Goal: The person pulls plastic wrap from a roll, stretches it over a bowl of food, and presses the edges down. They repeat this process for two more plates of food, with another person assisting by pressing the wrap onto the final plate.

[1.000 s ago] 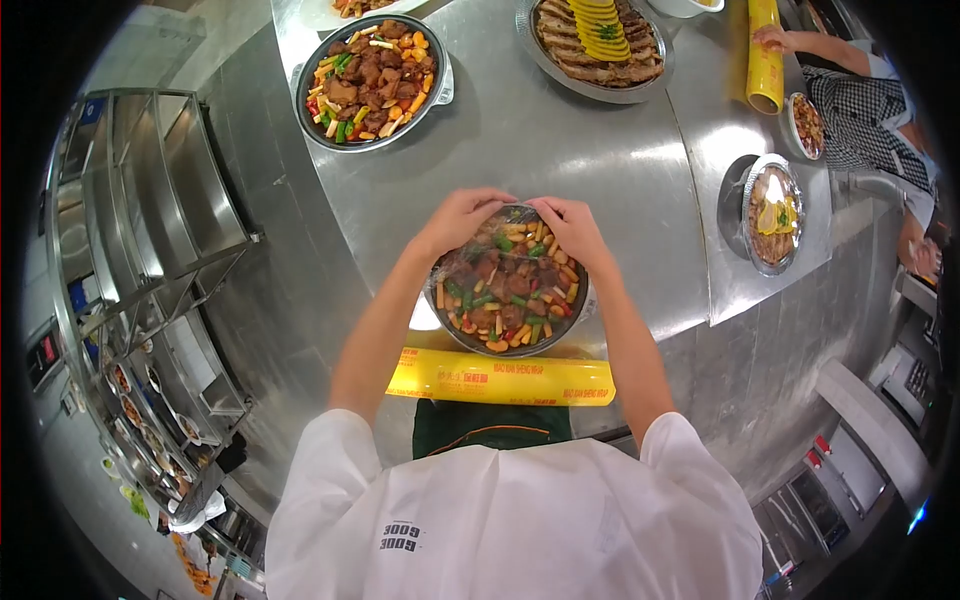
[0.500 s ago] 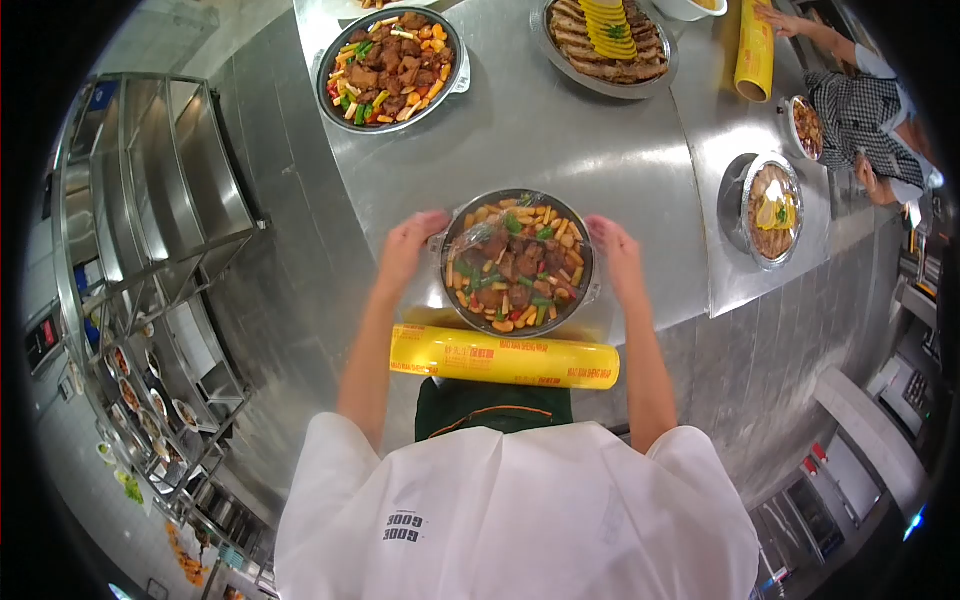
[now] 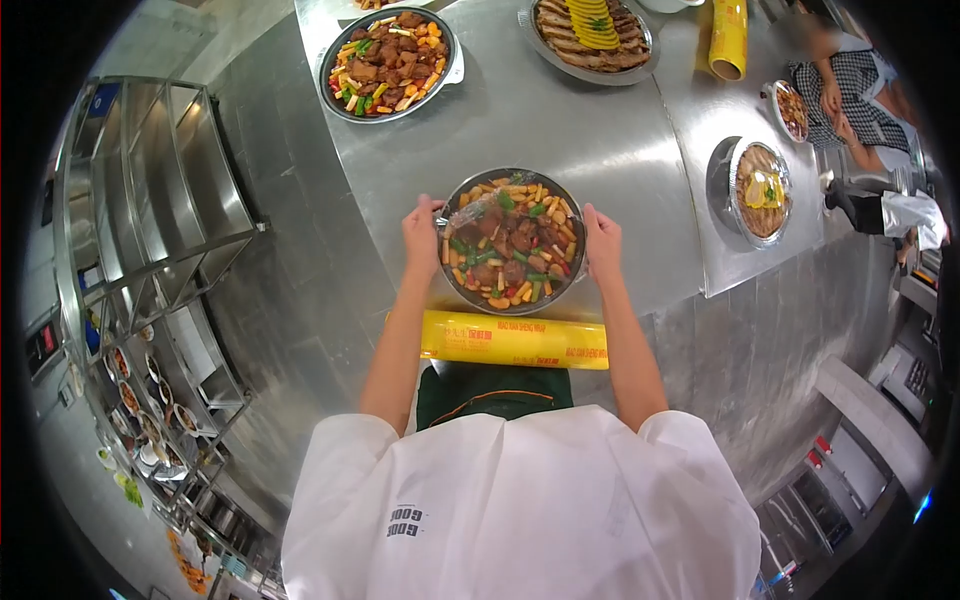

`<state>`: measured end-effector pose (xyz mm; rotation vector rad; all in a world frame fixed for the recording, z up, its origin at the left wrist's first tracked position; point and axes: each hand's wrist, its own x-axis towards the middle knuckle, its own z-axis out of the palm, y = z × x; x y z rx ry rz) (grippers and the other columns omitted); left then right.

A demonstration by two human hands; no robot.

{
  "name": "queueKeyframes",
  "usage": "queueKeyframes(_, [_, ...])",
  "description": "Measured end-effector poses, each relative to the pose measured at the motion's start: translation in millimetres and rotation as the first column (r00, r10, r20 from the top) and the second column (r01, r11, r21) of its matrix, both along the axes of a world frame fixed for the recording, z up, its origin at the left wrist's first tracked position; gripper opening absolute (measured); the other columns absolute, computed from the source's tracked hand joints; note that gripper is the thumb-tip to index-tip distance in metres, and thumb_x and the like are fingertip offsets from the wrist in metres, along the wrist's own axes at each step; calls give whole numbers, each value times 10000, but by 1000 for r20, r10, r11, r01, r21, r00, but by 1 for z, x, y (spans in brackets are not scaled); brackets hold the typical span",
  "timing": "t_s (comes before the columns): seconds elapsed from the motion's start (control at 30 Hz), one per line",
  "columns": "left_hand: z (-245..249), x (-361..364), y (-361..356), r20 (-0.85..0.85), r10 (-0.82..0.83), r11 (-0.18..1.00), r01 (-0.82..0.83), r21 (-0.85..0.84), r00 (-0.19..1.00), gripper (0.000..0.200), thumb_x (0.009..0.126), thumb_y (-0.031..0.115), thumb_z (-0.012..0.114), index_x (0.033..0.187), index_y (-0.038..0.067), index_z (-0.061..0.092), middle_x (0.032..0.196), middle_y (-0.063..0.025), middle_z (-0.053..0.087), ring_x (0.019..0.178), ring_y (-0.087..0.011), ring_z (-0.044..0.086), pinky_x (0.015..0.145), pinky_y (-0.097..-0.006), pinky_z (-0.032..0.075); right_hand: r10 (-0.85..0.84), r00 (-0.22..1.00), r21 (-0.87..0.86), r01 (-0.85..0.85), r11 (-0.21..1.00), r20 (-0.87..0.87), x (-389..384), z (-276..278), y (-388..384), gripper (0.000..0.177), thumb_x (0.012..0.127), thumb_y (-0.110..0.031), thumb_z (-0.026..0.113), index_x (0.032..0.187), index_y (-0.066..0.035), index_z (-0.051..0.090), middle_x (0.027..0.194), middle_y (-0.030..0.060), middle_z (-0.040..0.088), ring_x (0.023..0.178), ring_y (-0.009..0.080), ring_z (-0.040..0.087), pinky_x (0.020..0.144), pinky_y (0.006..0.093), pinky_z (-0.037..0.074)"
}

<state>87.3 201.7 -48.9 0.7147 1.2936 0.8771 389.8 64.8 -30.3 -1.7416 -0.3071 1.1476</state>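
A: What stands furthest left?

B: A metal rack (image 3: 165, 185), well apart from the hands, with dishes of food around its lower part. Then a second pan (image 3: 388, 65), full of meat chunks and chopped vegetables, by the left edge of the tabletop (image 3: 600, 125).

A: And the left hand (image 3: 420, 232)?

B: It's at the left edge of the wrapped pan (image 3: 512, 242), partly closed, its fingers bent in to take the rim. How tightly they press, I can't tell.

A: So where exactly is that pan?

B: Between the two hands, just beyond the yellow roll (image 3: 510, 340) lying crosswise in front of the person. Meat, green pieces and orange pieces show through clear film (image 3: 472, 212), which shines at the upper left. Whether the base touches the tabletop, I can't tell.

A: Further right?

B: A platter (image 3: 595, 40) of sliced meat topped with yellow slices, well beyond the pan. Below it in view, the right hand (image 3: 602, 242) is at the pan's right edge, loosely curled, fingers against the rim; part of its grip is hidden.

A: And at the far right?

B: A second yellow roll (image 3: 728, 40), a foil dish (image 3: 762, 190), a small bowl (image 3: 790, 112) of food, and a co-worker (image 3: 868, 80) in a checkered apron.
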Motion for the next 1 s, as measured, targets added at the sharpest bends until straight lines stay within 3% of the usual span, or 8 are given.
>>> queueKeyframes(0.13, [15, -6, -17, 164, 58, 997, -65, 33, 985, 341, 1106, 285, 547, 1157, -11, 708, 1031, -31, 716, 883, -115, 629, 849, -274, 511, -197, 974, 95, 208, 974, -114, -5, 14, -33, 379, 1103, -293, 555, 1150, 52, 705, 1078, 51, 722, 954, 86, 641, 846, 252, 528])
queueKeyframes(0.2, [18, -8, -35, 142, -6, 995, -9, 100, 990, 325, 1114, 257, 530, 1259, -10, 646, 1123, -37, 712, 947, -123, 655, 889, -285, 533, 49, 965, 43, -62, 997, 257, -17, -4, -63, 384, 1122, -301, 509, 1225, 33, 667, 1179, 91, 715, 1045, 141, 671, 912, 273, 534])
queueKeyframes(0.23, [7, -9, -39, 141, -13, 995, -1, 100, 990, 325, 1114, 257, 530, 1259, -10, 646, 1123, -37, 712, 947, -123, 655, 889, -285, 533, 42, 966, 43, -54, 998, 257, -28, -6, -65, 384, 1122, -301, 509, 1225, 33, 667, 1179, 91, 715, 1045, 141, 671, 912, 273, 534])
queueKeyframes(0.3, [-14, -7, -45, 283, 106, 992, -121, 34, 953, 322, 1113, 257, 536, 1265, -9, 635, 1134, -53, 715, 975, -134, 667, 882, -290, 546, -230, 966, 215, 252, 943, -121, -55, -12, -63, 389, 1128, -305, 489, 1285, 23, 627, 1204, 111, 716, 1079, 205, 691, 939, 345, 562])
queueKeyframes(0.33, [-16, -6, -44, 287, 103, 992, -118, 37, 952, 322, 1113, 257, 536, 1265, -9, 635, 1134, -53, 715, 975, -134, 667, 882, -290, 546, -233, 965, 219, 254, 942, -118, -60, -11, -61, 389, 1128, -305, 489, 1285, 23, 627, 1204, 111, 716, 1079, 205, 691, 939, 345, 562])
queueKeyframes(0.4, [-17, -6, -43, 348, 165, 986, -151, -68, 923, 332, 1110, 280, 543, 1255, -1, 641, 1164, -64, 712, 986, -154, 678, 889, -319, 562, -420, 768, 153, 547, 823, -484, -66, -8, -56, 379, 1114, -273, 528, 1333, 29, 594, 1197, 93, 715, 1115, 209, 685, 930, 389, 591])
queueKeyframes(0.7, [44, 21, -56, 423, 227, 972, -178, -153, 877, 470, 1150, 387, 361, 1382, 25, 552, 1298, -109, 674, 1142, -249, 681, 992, -411, 572, -381, 768, 226, 550, 804, -514, -55, 13, -34, 402, 1126, -286, 485, 1448, -52, 531, 1301, 105, 675, 1143, 234, 685, 978, 424, 594])
queueKeyframes(1.0, [10, 100, -45, 557, 58, 983, 51, -178, 829, 540, 1153, 433, 292, 1428, 18, 500, 1421, -141, 608, 1279, -300, 613, 1106, -486, 494, -422, 799, 243, 552, 798, -428, 47, 11, -14, 370, 1121, -248, 501, 1388, -1, 571, 1234, 114, 698, 1077, 207, 694, 931, 388, 601])
